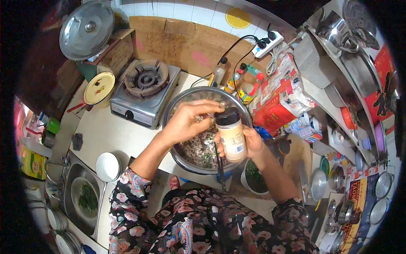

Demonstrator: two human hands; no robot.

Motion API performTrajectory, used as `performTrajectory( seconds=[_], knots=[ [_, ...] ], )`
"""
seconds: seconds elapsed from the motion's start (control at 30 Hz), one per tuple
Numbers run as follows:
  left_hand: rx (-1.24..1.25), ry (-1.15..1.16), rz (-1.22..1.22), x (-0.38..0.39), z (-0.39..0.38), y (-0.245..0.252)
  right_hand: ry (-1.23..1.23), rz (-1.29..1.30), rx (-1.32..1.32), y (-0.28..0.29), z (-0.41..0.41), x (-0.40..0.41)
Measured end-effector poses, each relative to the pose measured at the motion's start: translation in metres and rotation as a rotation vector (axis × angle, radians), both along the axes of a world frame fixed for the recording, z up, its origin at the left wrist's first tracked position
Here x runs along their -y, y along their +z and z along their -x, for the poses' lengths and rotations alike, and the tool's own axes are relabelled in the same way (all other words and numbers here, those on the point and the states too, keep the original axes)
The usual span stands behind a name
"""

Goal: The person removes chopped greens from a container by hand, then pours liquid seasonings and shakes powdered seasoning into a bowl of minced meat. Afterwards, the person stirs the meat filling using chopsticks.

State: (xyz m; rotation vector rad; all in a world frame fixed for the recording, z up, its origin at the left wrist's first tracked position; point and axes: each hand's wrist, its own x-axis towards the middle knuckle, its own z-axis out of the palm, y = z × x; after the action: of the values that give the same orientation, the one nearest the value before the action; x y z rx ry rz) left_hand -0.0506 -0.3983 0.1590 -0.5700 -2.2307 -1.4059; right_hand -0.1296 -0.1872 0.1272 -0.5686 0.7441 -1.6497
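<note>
My right hand (252, 141) grips a plastic seasoning jar (233, 139) with a black lid (227, 116), a pale label and pale contents. The jar is nearly upright, over the right side of a large stainless steel bowl (187, 163). My left hand (193, 120) is beside the lid, its forefinger and thumb apart and their tips at the lid's edge; whether they touch it is unclear. Small bits cling to the left fingers. Inside the bowl lies a minced mixture (199, 144) with green flecks, partly hidden by my hands and the jar.
A single-burner gas stove (144, 95) stands left of the bowl, with a yellow lidded pot (100, 89) beyond. Several bottles (219, 73) and a red carton (276, 108) crowd the back right. A power strip (268, 44) hangs above. Left is a sink (71, 168); a bowl of greens (253, 177) stands at right.
</note>
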Motion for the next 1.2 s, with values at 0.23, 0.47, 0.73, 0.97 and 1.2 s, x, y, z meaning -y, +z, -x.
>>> performTrajectory(
  seconds=[0.23,0.47,0.73,0.97,1.2],
  knots=[
    [-0.205,-0.031,0.346,0.002,-0.005,0.012,0.11,-0.119,0.22,-0.01,0.005,-0.01],
    [-0.339,-0.043,0.529,-0.003,-0.005,0.019,0.061,-0.029,-0.003,-0.018,0.0,-0.016],
    [-0.336,-0.026,0.565,-0.007,-0.009,0.018,0.002,-0.188,-0.039,-0.007,-0.002,-0.021],
    [-0.184,-0.135,0.53,-0.007,-0.001,0.026,0.104,-0.211,-0.118,-0.007,-0.012,-0.017],
    [0.102,0.02,0.14,0.015,0.019,0.012,-0.153,-0.38,-0.548,0.011,0.005,-0.003]
  ],
)
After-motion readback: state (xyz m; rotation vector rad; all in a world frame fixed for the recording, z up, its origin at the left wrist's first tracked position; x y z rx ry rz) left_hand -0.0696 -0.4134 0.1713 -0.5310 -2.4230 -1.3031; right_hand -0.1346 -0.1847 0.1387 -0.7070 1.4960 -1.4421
